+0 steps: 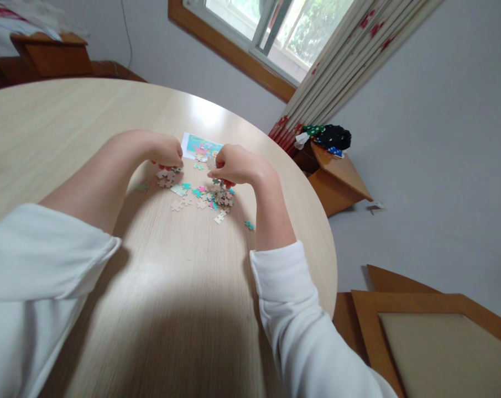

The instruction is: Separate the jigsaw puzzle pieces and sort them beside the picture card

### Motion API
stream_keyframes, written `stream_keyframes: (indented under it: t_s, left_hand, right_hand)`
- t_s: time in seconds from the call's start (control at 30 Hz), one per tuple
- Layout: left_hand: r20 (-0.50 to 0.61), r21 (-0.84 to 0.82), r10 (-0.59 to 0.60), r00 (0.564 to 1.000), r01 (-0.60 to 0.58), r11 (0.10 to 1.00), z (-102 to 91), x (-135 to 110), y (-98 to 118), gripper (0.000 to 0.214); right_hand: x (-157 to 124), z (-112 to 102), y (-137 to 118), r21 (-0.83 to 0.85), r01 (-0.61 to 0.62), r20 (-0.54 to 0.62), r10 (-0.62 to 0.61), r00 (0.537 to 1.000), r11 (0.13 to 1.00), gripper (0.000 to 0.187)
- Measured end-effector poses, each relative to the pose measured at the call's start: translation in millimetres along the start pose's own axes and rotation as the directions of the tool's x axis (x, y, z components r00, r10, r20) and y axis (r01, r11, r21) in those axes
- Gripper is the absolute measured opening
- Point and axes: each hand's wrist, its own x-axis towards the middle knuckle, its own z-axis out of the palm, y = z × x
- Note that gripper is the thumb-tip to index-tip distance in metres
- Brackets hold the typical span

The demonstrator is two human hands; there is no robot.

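Note:
Loose jigsaw puzzle pieces [221,197] lie in a heap on the round wooden table [159,287], some grey side up, others teal, pink or yellow. My left hand [167,152] is closed, its fingers curled down over a smaller cluster of pieces [166,178]; what its fingertips hold is hidden. Above the main heap, my right hand [237,165] is closed in a pinch, with a greyish puzzle piece [211,163] at its fingertips. Between and beyond the hands lies a printed picture sheet [196,146] with a blue background and a pink figure, partly covered by my right hand.
A single teal piece [249,225] lies right of the heap, and a pale green one [142,187] lies to the left. Past the table's right edge stand a wooden chair [337,177] with cloth on it and another chair [437,342]. A curtain [329,66] hangs beside the window.

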Motion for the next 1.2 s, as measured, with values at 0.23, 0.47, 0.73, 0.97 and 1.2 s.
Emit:
stream_keyframes:
  t_s: [0.23, 0.47, 0.73, 0.97, 1.2]
  left_hand:
    - [-0.001, 0.008, -0.010, 1.000, 0.010, 1.000, -2.4, -4.3, 3.0, 0.024]
    - [-0.025, -0.029, 0.000, 1.000, 0.000, 1.000, -1.1, -4.3, 1.1, 0.018]
    - [-0.025, -0.027, 0.041, 0.999, -0.041, 0.999, 1.3, 0.6, -4.0, 0.024]
    - [-0.012, -0.055, 0.057, 0.998, -0.057, 0.997, 4.8, 11.6, -10.5, 0.029]
    - [-0.008, -0.043, 0.047, 0.999, -0.047, 0.998, 0.4, 3.0, -4.9, 0.032]
  right_hand:
    - [-0.5, -1.1, -0.4, 0.028, -0.015, -0.004, 0.015, 1.000, 1.000, 0.020]
    - [-0.8, -1.2, 1.2, 0.030, -0.007, -0.012, 0.007, 1.000, 1.000, 0.018]
    - [2.6, 1.6, 5.2, 0.031, 0.017, 0.006, -0.017, 1.000, 0.999, 0.015]
    - [8.7, 5.8, 7.5, -0.124, 0.017, 0.055, -0.010, 0.998, 0.992, 0.019]
    - [28.5, 30.1, 12.5, -0.170, 0.041, 0.042, -0.034, 0.999, 0.985, 0.037]
